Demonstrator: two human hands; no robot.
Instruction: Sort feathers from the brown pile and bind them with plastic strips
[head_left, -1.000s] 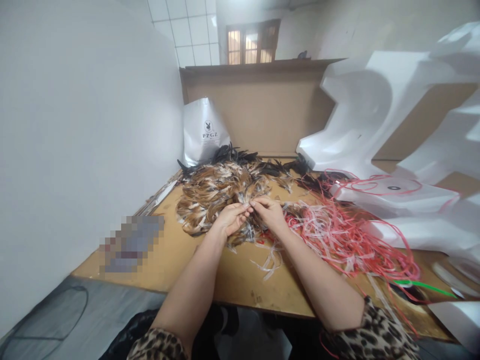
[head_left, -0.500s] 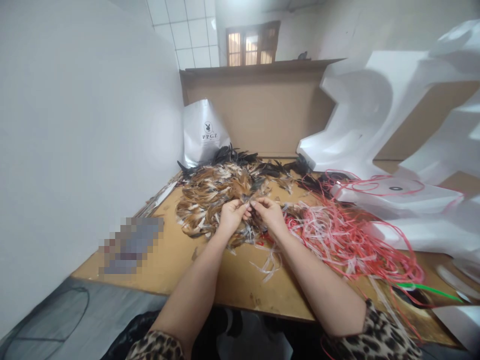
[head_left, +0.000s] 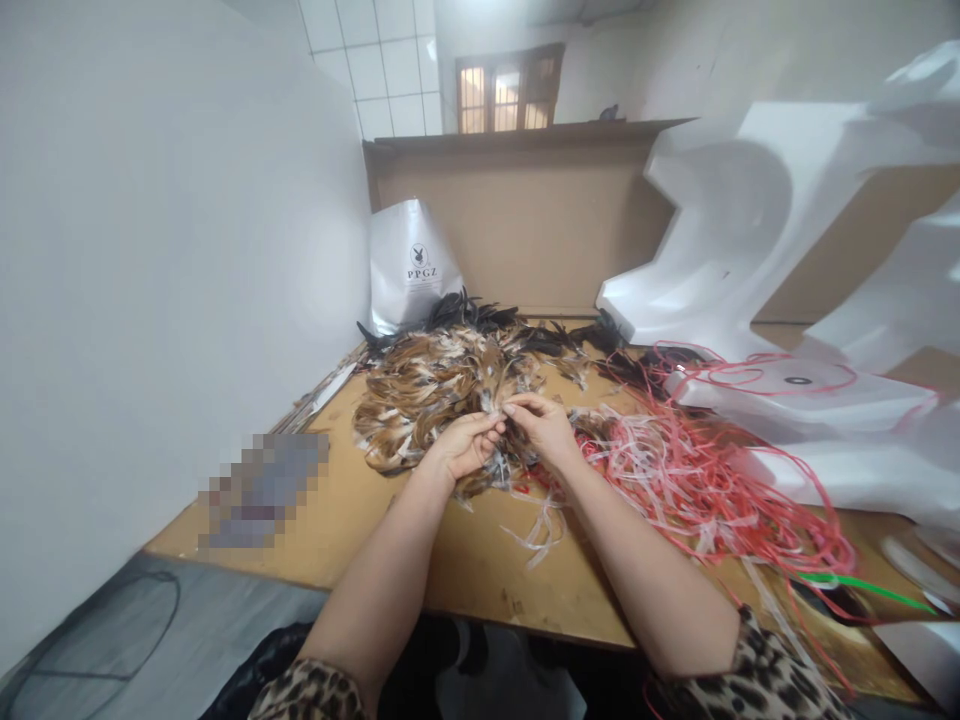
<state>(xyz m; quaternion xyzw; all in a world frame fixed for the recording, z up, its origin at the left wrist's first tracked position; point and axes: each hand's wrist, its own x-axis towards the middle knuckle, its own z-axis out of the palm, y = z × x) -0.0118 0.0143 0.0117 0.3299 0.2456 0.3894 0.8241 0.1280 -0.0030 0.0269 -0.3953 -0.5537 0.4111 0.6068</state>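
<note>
My left hand (head_left: 471, 445) and my right hand (head_left: 544, 428) meet fingertip to fingertip above the table, both closed in a pinch. Between them they grip the base of a small tuft of brown and grey feathers (head_left: 491, 380), whose tips point away from me. Exactly how many feathers are pinched is hidden by the fingers. Behind and left of the hands spreads a pile of brown and white feathers (head_left: 405, 395). Black feathers (head_left: 472, 312) lie along its far edge. To the right of my right hand is a tangle of red and white plastic strips (head_left: 675, 480).
A white printed bag (head_left: 409, 265) leans at the back left before a cardboard panel (head_left: 555, 220). White foam pieces (head_left: 712, 230) stand at the right. A green strip (head_left: 874, 588) lies at the table's right front. The left wall (head_left: 187, 250) borders the table (head_left: 360, 540).
My left hand has shifted slightly down and turned so its curled fingers show more. The feather tuft at the fingertips stands out more clearly. The view has moved a little.
</note>
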